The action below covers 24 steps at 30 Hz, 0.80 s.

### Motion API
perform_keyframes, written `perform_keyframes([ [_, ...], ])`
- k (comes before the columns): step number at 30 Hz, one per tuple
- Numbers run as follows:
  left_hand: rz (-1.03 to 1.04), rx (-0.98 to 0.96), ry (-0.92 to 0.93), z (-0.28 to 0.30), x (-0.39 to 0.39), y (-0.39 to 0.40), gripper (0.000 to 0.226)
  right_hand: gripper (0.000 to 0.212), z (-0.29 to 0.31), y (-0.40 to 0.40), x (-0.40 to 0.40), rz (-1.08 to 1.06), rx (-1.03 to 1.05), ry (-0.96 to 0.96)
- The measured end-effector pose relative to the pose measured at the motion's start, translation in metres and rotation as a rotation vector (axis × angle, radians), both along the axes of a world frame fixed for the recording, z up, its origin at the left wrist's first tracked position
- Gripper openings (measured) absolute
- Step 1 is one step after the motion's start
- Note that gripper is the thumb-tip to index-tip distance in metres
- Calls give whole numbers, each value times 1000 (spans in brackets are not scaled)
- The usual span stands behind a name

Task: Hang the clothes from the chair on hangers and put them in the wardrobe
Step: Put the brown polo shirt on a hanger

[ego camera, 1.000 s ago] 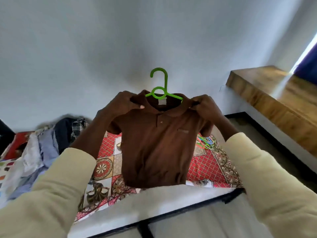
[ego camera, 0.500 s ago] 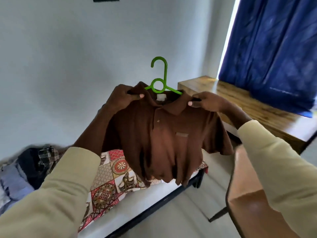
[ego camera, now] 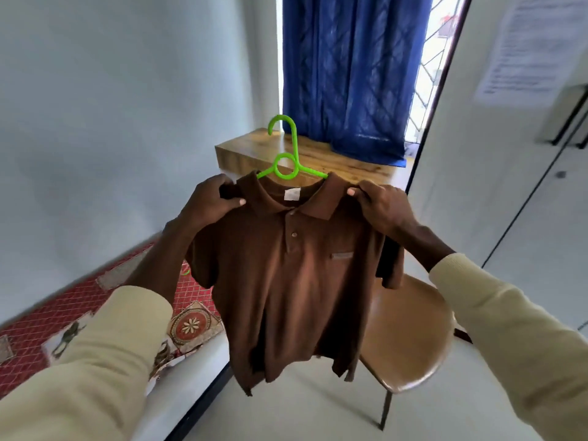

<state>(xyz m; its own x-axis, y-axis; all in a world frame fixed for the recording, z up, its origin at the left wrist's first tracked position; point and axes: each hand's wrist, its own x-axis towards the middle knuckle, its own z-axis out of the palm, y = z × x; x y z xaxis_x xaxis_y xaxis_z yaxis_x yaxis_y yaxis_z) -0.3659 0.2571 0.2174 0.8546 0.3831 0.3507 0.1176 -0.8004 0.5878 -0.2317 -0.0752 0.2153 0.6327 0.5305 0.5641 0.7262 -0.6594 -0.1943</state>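
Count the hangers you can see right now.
2. A green hanger sits inside the brown polo shirt, held up by both hands. A green sliver on the bed, beside the left forearm, looks like another hanger. More may be hidden behind the shirt.

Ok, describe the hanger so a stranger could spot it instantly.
Look in front of the blue curtain, above the wooden ledge. The brown polo shirt hangs there, its shoulders gripped by both hands; the bright green plastic hanger pokes from its collar.
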Motion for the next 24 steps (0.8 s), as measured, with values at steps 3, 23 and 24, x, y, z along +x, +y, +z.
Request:
perform_keyframes([
  [3, -68, -45, -10, -6, 44, -48, 37, 48, 3, -61, 7, -132, 54, -48],
  [23, -359, -139, -293, 16, 374, -429, 37, 37, 28, -457, 190, -405, 144, -27],
  [24, -366, -157, -296, 18, 390, -446, 39, 37, 33, -474, 199, -429, 142, -24],
])
